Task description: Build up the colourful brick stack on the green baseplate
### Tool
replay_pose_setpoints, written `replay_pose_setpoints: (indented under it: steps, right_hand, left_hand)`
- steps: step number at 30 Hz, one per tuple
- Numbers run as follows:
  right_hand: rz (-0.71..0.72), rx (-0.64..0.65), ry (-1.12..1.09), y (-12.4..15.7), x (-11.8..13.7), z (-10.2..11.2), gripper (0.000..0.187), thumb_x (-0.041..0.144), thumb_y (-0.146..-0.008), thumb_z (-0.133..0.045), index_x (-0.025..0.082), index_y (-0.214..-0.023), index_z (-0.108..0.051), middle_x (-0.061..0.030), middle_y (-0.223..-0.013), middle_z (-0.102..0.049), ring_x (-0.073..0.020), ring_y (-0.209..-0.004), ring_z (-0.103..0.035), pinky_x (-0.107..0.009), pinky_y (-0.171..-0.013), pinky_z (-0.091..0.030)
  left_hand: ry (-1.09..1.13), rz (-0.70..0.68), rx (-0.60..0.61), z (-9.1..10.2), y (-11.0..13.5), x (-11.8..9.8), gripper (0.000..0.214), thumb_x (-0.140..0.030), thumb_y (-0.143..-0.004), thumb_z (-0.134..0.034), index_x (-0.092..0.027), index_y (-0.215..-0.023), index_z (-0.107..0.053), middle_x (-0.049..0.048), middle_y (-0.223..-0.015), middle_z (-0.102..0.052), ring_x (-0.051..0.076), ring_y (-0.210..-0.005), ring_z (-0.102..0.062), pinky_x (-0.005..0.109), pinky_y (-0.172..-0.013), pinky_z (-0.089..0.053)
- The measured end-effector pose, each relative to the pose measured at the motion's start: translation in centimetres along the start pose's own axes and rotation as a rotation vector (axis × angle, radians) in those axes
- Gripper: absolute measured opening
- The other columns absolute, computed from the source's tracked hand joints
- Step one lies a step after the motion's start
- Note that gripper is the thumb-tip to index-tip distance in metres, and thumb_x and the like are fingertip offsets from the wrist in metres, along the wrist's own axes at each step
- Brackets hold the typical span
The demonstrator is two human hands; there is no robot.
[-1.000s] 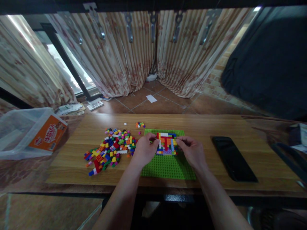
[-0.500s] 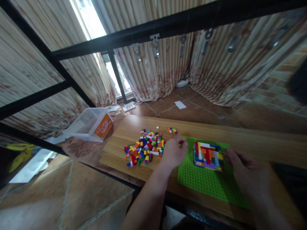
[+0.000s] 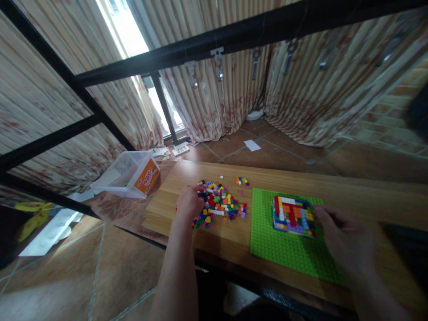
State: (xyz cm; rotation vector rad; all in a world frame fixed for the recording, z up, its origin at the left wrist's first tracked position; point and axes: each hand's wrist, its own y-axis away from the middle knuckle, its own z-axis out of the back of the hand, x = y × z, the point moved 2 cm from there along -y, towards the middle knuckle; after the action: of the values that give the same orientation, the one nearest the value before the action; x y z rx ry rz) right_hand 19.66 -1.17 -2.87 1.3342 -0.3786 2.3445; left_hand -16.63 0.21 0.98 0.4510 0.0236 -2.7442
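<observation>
A green studded baseplate (image 3: 284, 249) lies on the wooden table (image 3: 351, 196). On its far part sits a flat block of coloured bricks (image 3: 293, 216). My right hand (image 3: 347, 238) rests at that block's right edge, fingers curled and touching it. To the left lies a loose pile of small coloured bricks (image 3: 222, 203). My left hand (image 3: 189, 201) is down on the pile's left side, fingers bent into the bricks; what they hold is hidden.
A clear plastic tub with an orange label (image 3: 129, 174) lies on its side at the table's left end. A few stray bricks (image 3: 241, 181) sit beyond the pile. Black metal bars (image 3: 214, 42) cross above. Striped curtains and a tiled floor lie behind.
My left hand has moved left from the baseplate's edge onto the brick pile. The right hand stays by the built block. The view swung left and tilted over the last second.
</observation>
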Motion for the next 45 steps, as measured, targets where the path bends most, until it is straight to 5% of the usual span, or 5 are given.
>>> replay_pose_setpoints:
  steps: [19, 26, 31, 38, 45]
  right_hand:
    - [0.148, -0.002, -0.129, -0.3, -0.5, -0.2, 0.032, 0.047, -0.080, -0.062, 0.018, -0.084, -0.075, -0.0032, -0.068, -0.072, -0.0194, -0.063, -0.066, -0.028, -0.058, -0.050]
    - [0.307, -0.088, -0.315, 1.5, 1.1, 0.0, 0.023, 0.041, -0.084, -0.066, 0.020, -0.088, -0.073, -0.0044, -0.083, -0.073, -0.0181, -0.073, -0.066, -0.031, -0.069, -0.054]
    - [0.524, 0.147, -0.356, 4.0, 3.1, 0.8, 0.019, 0.030, -0.086, -0.067, 0.026, -0.104, -0.072, -0.0040, -0.100, -0.070, -0.0164, -0.085, -0.065, -0.032, -0.078, -0.055]
    - [0.552, 0.371, -0.373, 5.2, 3.5, 1.7, 0.036, 0.031, -0.084, -0.071, 0.031, -0.120, -0.068, -0.0059, -0.123, -0.069, -0.0240, -0.119, -0.061, -0.042, -0.100, -0.051]
    - [0.417, 0.257, -0.405, 4.5, 2.5, 1.1, 0.030, 0.036, -0.080, -0.075, 0.028, -0.108, -0.071, -0.0048, -0.107, -0.073, -0.0225, -0.098, -0.068, -0.042, -0.090, -0.055]
  left_hand:
    - [0.133, -0.098, -0.020, 1.4, -0.2, -0.4, 0.026, -0.032, -0.074, -0.066, -0.016, -0.091, -0.078, 0.0111, -0.095, -0.071, 0.025, -0.085, -0.064, 0.032, -0.074, -0.047]
    - [0.929, -0.484, 0.481, -1.9, 3.8, -8.8, 0.023, -0.039, -0.079, -0.065, -0.016, -0.079, -0.066, 0.0004, -0.069, -0.061, 0.014, -0.065, -0.053, 0.024, -0.063, -0.041]
    - [1.137, -0.446, 0.835, -5.1, 7.4, -13.9, 0.027, -0.041, -0.082, -0.064, -0.015, -0.083, -0.065, -0.0026, -0.067, -0.054, 0.009, -0.061, -0.046, 0.023, -0.058, -0.036]
    - [1.462, -0.150, 1.051, -5.9, 8.9, -15.5, 0.040, -0.049, -0.069, -0.079, -0.014, -0.083, -0.066, -0.0038, -0.065, -0.051, 0.005, -0.053, -0.040, 0.022, -0.053, -0.028]
    - [1.300, -0.249, 1.014, -5.3, 7.4, -14.6, 0.046, -0.059, -0.076, -0.067, -0.014, -0.074, -0.066, 0.0012, -0.061, -0.057, 0.007, -0.052, -0.044, 0.021, -0.048, -0.027]
